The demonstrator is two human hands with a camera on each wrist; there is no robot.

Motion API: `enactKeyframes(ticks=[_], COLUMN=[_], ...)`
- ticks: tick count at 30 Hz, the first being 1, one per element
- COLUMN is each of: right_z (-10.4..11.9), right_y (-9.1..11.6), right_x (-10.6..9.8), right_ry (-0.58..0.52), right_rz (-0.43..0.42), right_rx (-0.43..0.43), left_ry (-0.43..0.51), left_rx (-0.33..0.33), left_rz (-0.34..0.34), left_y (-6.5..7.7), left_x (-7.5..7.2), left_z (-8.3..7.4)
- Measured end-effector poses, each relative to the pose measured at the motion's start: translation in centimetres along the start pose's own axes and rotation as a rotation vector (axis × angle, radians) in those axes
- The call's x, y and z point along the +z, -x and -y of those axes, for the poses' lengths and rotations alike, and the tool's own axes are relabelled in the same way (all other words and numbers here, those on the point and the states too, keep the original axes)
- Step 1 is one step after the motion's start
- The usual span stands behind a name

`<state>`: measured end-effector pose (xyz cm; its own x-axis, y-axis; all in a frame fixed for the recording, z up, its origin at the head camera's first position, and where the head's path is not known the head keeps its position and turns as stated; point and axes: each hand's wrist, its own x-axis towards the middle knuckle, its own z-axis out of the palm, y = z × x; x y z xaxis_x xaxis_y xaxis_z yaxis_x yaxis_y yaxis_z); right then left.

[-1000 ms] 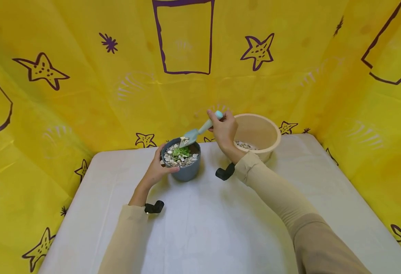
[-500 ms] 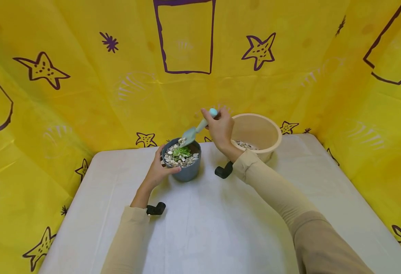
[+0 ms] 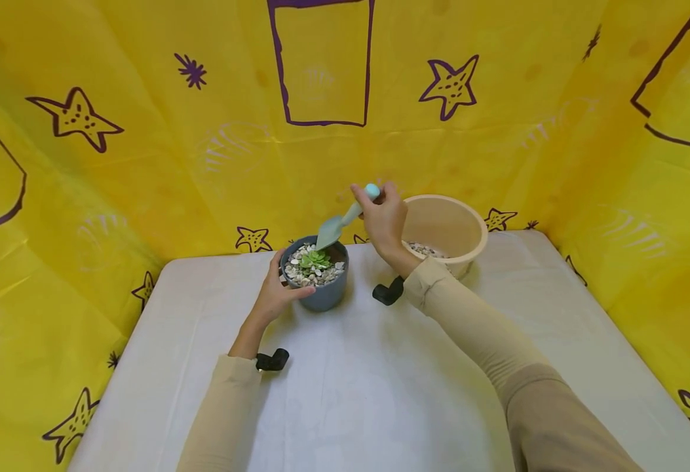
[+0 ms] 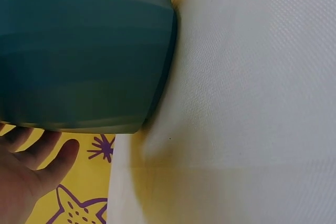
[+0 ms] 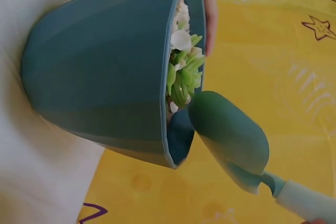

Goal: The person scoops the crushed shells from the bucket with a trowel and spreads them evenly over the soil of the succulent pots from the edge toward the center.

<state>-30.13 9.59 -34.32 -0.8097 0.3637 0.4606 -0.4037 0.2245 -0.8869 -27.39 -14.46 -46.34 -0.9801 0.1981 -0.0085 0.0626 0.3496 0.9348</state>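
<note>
Over the pot [image 3: 329, 295] clasped by the left grip [image 3: 274, 292], a trowel [image 3: 331, 231] held in the right grip [image 3: 386, 226] slants blade-down leftward.

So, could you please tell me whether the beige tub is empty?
Not empty, though far from full: pebbles lie low inside the beige tub.

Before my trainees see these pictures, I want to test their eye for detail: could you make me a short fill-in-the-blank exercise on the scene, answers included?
1. The gray-blue flowerpot is held by the person's ____ hand.
2. The succulent in it has ____ leaves.
3. The right hand grips the trowel by its ____.
4. In the head view, the beige basin stands to the ____ of the flowerpot.

Missing words: left; green; handle; right.
</note>
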Motion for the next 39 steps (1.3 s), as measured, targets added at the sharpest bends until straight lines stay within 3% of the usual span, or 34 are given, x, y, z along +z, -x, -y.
enactKeyframes(ticks=[6, 12, 19, 24, 28, 34, 39], right_z=[0.0, 0.3, 0.4, 0.3, 0.2, 0.1, 0.1], right_y=[-0.5, -1.1, -1.9, -2.5, -2.8, -3.2, -3.3], right_x=[-0.5, -1.3, -2.4, -3.2, -3.9, -4.9, -5.3], right_ry=[-0.03, -0.064, -0.134, -0.174, -0.226, -0.254, -0.261], right_rz=[-0.021, -0.015, 0.003, 0.04, 0.041, 0.043, 0.034], right_rx=[0.023, 0.07, 0.151, 0.186, 0.233, 0.267, 0.284], left_ry=[0.0, -0.004, 0.009, -0.003, -0.065, -0.246, -0.311], left_rx=[-0.024, -0.025, -0.013, 0.011, 0.002, 0.01, 0.007], left_rz=[0.01, 0.024, 0.009, -0.009, -0.008, -0.021, -0.013], left_y=[0.2, 1.4, 0.5, 0.5, 0.6, 0.8, 0.7], left_x=[-0.1, -0.2, -0.2, -0.2, -0.4, -0.6, -0.9], left_z=[-0.4, -2.2, -0.2, 0.2, -0.3, -1.7, -2.4])
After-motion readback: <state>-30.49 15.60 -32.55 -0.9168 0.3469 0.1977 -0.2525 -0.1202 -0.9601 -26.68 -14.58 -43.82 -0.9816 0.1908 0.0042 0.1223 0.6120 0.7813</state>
